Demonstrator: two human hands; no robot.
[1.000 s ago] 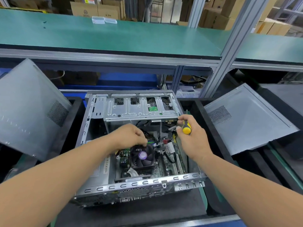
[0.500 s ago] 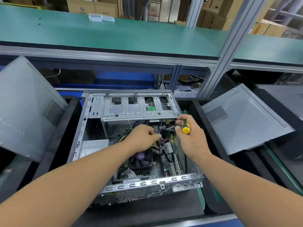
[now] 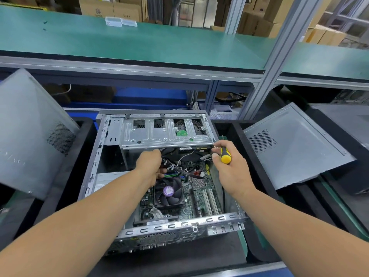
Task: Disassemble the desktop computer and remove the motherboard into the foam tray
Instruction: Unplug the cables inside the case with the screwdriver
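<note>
Both forearms reach forward into the open computer case [image 3: 95,156], which lies on its side on the dark worktop [image 3: 179,260]. The left hand [image 3: 148,163] is turned knuckles-up with its fingers curled round a bundle of cables [image 3: 179,170] just right of it; the bundle runs rightward over the board. The right hand [image 3: 229,166] sits at the case's right wall, its fingers wrapped about one screwdriver [image 3: 225,155], whose yellow-and-black handle butt pokes up between thumb and forefinger; the shaft is hidden by the hand. Between the two hands and just nearer the camera lies the single motherboard [image 3: 199,196], inside the case, with one cooler fan [image 3: 168,193] bearing a purple hub right below the left hand and two white expansion slots [image 3: 209,202] below the right hand. Just beyond both hands spans one metal drive cage [image 3: 165,134] with four cut-out openings. Two detached grey side panels show: one side panel [image 3: 30,132] leaning far left of the left hand, the other panel [image 3: 295,146] lying tilted right of the right hand, each with a perforated vent patch. Black foam trays [image 3: 233,130] flank the case on both sides. Beyond them runs a green shelf [image 3: 139,41] carrying two small clear plastic boxes [image 3: 119,22].
</note>
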